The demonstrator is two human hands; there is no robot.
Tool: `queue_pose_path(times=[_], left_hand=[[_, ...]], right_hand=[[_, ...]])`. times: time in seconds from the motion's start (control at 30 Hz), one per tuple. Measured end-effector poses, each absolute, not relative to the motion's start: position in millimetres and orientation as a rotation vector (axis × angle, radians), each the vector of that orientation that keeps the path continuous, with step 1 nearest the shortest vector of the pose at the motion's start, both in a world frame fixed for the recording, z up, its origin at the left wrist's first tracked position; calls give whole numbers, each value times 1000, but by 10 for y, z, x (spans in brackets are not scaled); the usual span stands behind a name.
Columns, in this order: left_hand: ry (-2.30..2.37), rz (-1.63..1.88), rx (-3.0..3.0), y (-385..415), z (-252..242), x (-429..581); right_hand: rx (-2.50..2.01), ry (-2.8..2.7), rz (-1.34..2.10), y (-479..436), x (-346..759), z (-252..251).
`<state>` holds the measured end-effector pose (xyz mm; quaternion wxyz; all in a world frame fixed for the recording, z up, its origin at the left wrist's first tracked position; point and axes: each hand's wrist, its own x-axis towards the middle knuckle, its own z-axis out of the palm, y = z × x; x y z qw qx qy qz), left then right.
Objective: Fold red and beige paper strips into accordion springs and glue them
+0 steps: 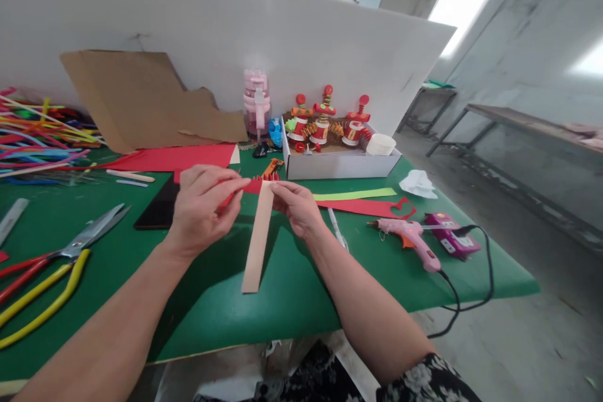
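Out in front of me, above the green table, my right hand (296, 206) pinches two paper strips where they cross. A tan paper strip (257, 242) slants down from that pinch toward the table's front edge. The red paper strip (254, 186) runs left from the crossing to my left hand (203, 207), whose curled fingers are closed on it. Red paper shows between the left thumb and fingers. Small red zigzag folds (269, 176) stick up at the crossing, partly hidden by my right fingers.
Large scissors (75, 248) lie at left, near a dark tablet (155, 206). On the right are a pink glue gun (409, 235), its cable, a purple box (450, 235) and crumpled tissue (418, 183). A white box (342, 166) with red paper figures stands behind, beside a pink bottle (257, 103).
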<state>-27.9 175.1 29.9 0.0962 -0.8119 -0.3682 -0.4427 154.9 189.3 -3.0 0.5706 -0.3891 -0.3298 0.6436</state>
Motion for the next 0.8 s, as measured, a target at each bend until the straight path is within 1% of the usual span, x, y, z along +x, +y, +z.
queue_pose_path(times=[0.1,0.23,0.33,0.47,0.53,0.6,0.73,0.8], left_hand=[[-1408,-1558,-2463,1722,315,-246],[-2044,-1730,-2874,1742,265,-150],[-2230,-1950,-3071,1750,210,-70],[-2387,-2222,-2890,1742,173,-26],[-2425,-2206,-2828,1741,174,-28],[-2383,-2117,-2842,1741,183,-27],[-2149,-1836,-2993,1735,218,-11],[-2116,-1655,-3107,1740,241,-41]], right_hand=[[-860,-732,1458,1918,1596,6],[-786,-709,1504,1882,1580,48],[-778,-764,1540,1832,1523,50],[-778,-835,1578,1796,1468,22],[-789,-854,1588,1795,1467,12],[-831,-893,1598,1797,1482,15],[-951,-1076,1490,1798,1547,66],[-978,-1160,1439,1804,1588,98]])
